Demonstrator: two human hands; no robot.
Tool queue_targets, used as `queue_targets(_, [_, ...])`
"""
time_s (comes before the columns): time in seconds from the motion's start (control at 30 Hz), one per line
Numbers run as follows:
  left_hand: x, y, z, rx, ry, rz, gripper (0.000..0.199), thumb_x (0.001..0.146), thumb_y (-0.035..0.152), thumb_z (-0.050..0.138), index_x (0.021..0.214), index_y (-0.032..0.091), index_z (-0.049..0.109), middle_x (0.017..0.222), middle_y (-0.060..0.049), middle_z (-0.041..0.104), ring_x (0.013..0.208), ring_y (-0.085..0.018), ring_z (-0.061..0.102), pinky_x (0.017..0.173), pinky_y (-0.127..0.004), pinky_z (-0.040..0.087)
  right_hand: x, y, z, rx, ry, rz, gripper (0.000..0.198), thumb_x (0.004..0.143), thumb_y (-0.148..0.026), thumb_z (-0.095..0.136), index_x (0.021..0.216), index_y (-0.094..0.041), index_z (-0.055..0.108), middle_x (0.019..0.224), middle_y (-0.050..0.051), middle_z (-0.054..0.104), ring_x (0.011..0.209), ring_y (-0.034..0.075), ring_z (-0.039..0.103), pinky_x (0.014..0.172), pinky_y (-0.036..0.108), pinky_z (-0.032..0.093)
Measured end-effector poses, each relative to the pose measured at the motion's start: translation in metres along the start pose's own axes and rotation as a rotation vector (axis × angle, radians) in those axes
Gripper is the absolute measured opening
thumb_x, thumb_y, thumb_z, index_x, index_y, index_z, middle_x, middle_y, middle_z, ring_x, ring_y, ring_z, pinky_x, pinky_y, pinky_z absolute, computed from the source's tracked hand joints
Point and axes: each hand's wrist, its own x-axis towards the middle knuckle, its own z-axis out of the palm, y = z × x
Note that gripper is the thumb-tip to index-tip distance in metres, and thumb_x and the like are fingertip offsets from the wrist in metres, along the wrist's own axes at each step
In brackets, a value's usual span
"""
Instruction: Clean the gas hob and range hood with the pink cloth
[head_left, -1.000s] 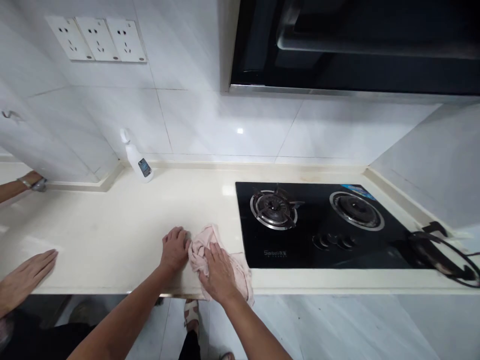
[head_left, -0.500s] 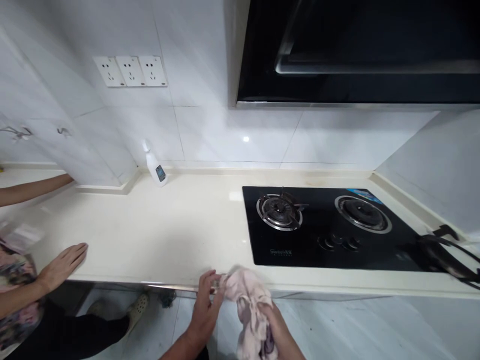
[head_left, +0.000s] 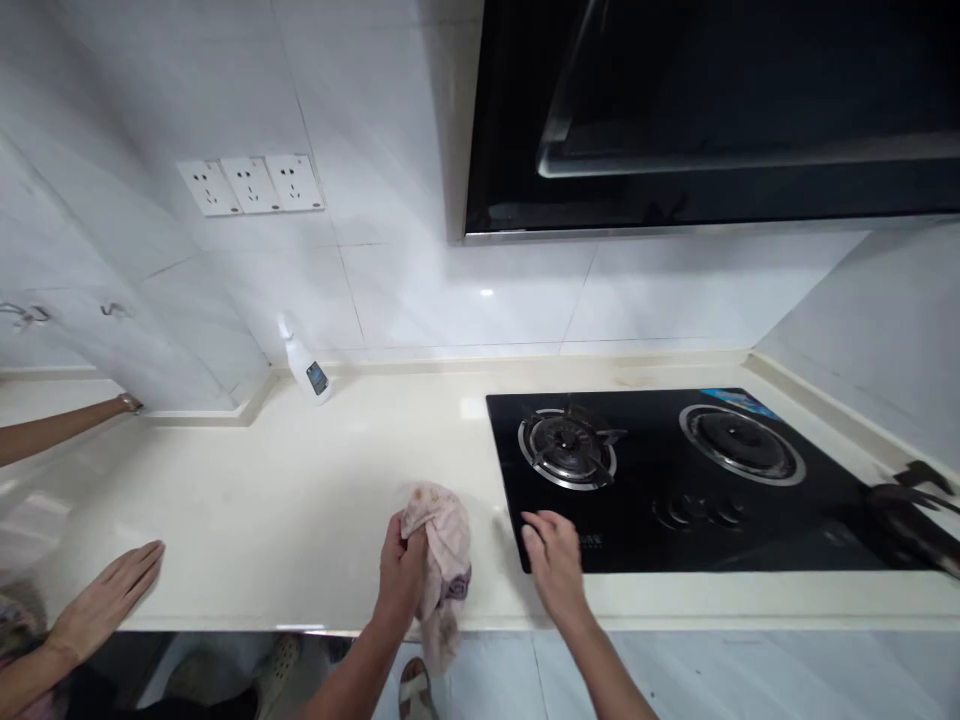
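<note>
Near the back corner, a white spray bottle [head_left: 306, 368] with a dark label, standing close to the wall. Cannot tell how full. Far right, a black thing [head_left: 911, 520] shaped like a pan, cut off by the edge of view. Cannot see inside.

Under all this, a long, shiny, cream counter [head_left: 300, 480]. Behind it, a pale wall [head_left: 420, 290] with three sockets [head_left: 251, 185] in a row. At far left, another person's arm [head_left: 60, 430], stretched to the wall corner, and that person's other hand [head_left: 109, 600], flat on the counter. In the middle, the left hand [head_left: 401, 570], gripping a pink cloth [head_left: 442, 540], bunched up, with brown spots and a purple patch. Next, the right hand [head_left: 555, 565], fingers loosely curled around nothing, at the front left corner of a black stove [head_left: 637, 545]. Cannot tell if touching. On the stove, a left burner [head_left: 568, 450], a right burner [head_left: 742, 443] and a blue sticker [head_left: 739, 401]. Above, a big black hood [head_left: 712, 110].

Along the front edge, the cloth's bottom end, dangling above the floor [head_left: 487, 680]. A wide stretch of counter between the other person's hand and the left hand. A thin strip between cloth and stove. Plenty of space between stove and hood.
</note>
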Motion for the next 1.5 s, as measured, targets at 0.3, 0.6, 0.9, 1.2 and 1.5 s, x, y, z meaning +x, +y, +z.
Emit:
queue_targets(0.3, [0.052,-0.055,0.005,1.045,-0.328,0.510,0.073,0.079,0.041,0.075,0.146,0.030,0.049,0.162,-0.016,0.032,0.148,-0.044,0.026,0.110,-0.063,0.031,-0.006,0.085,0.017,-0.500,0.182,-0.116,0.055,0.103,-0.047,0.028,0.130,-0.011,0.059,0.139,0.021,0.051,0.137,0.034,0.039,0.112,0.058,0.030])
queue_targets(0.6, [0.113,-0.036,0.080,0.703,-0.377,0.532,0.038,0.083,0.023,0.061,0.121,0.025,0.066,0.127,-0.010,0.061,0.121,-0.029,0.053,0.105,-0.049,0.044,-0.002,0.082,0.008,-0.349,0.449,-0.017,0.049,0.101,-0.043,0.036,0.129,-0.006,0.055,0.139,0.026,0.050,0.136,0.034,0.043,0.109,0.055,0.040])
queue_targets(0.9, [0.072,-0.018,0.166,0.884,-0.708,0.695,0.049,0.081,0.052,0.067,0.126,0.031,0.065,0.142,-0.012,0.049,0.132,-0.040,0.035,0.101,-0.063,0.034,-0.004,0.091,0.000,-0.343,0.583,0.031,0.043,0.099,-0.044,0.038,0.110,-0.010,0.062,0.119,0.024,0.059,0.122,0.034,0.053,0.102,0.056,0.044])
queue_targets(1.2, [0.032,-0.041,0.043,0.942,-0.967,0.601,0.036,0.078,0.043,0.069,0.111,0.028,0.069,0.125,-0.009,0.059,0.116,-0.032,0.048,0.104,-0.054,0.036,-0.006,0.098,-0.002,-0.370,0.534,0.003,0.040,0.096,-0.046,0.041,0.095,-0.013,0.064,0.107,0.020,0.062,0.107,0.032,0.058,0.094,0.050,0.047])
queue_targets(1.5, [0.068,-0.009,-0.019,0.730,-0.589,0.524,0.030,0.073,0.029,0.069,0.103,0.025,0.071,0.118,-0.011,0.060,0.111,-0.031,0.054,0.093,-0.046,0.047,-0.007,0.091,0.003,-0.477,0.509,0.011,0.040,0.096,-0.048,0.040,0.094,-0.015,0.064,0.109,0.019,0.064,0.114,0.034,0.057,0.099,0.052,0.042])
